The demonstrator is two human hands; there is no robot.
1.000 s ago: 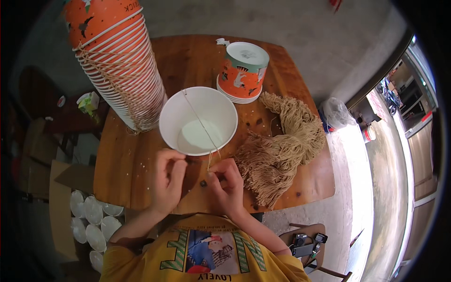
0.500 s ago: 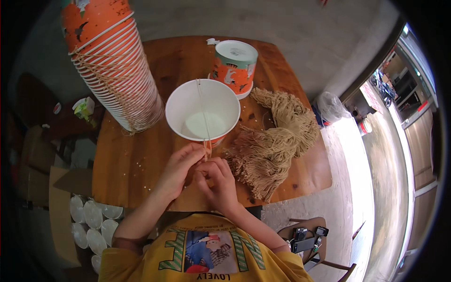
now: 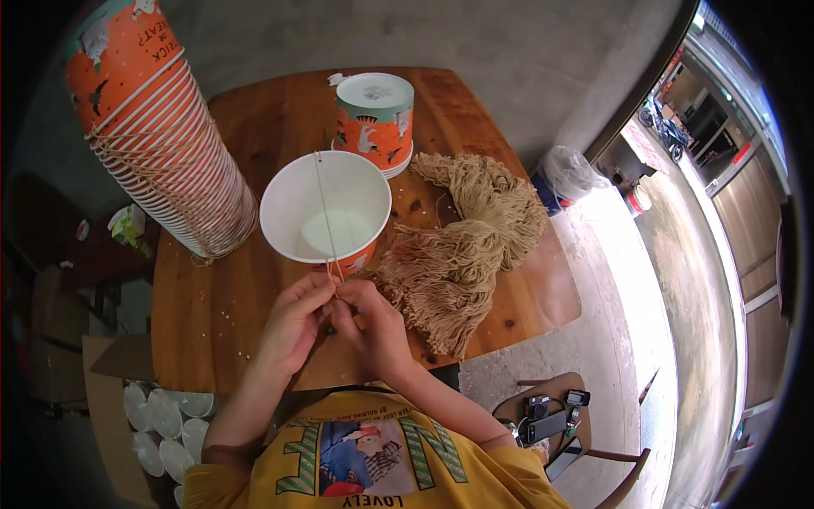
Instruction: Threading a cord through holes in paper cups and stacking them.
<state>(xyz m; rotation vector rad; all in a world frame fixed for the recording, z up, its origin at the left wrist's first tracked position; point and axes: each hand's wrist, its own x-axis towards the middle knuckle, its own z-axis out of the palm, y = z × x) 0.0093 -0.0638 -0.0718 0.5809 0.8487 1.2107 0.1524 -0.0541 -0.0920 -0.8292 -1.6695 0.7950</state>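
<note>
A white-lined paper bucket [image 3: 284, 204] with an orange outside stands on the wooden table, its mouth toward me. A thin tan cord [image 3: 326, 208] runs across the mouth from a hole at the far rim to the near side. At the near rim, my left hand [image 3: 295, 322] pinches the cord between thumb and fingers. Right beside it, my right hand [image 3: 373, 329] has its fingers closed on the same cord, their tips close together. Exactly how the cord is looped there is hidden by the fingers. To the right lies a large bundle of tan cords [image 3: 475, 246].
A tall leaning stack of orange buckets [image 3: 170, 153] with cords hanging from it stands left. Behind the bucket, upside-down buckets [image 3: 373, 123] are nested. An open carton [image 3: 110, 399] of round white pieces is lower left; a chair [image 3: 568, 390] with small devices stands lower right.
The view has shifted, so the table's things appear farther left. Both hands stay at the cord by the near rim, with the right fingers moved up nearer the left fingertips.
</note>
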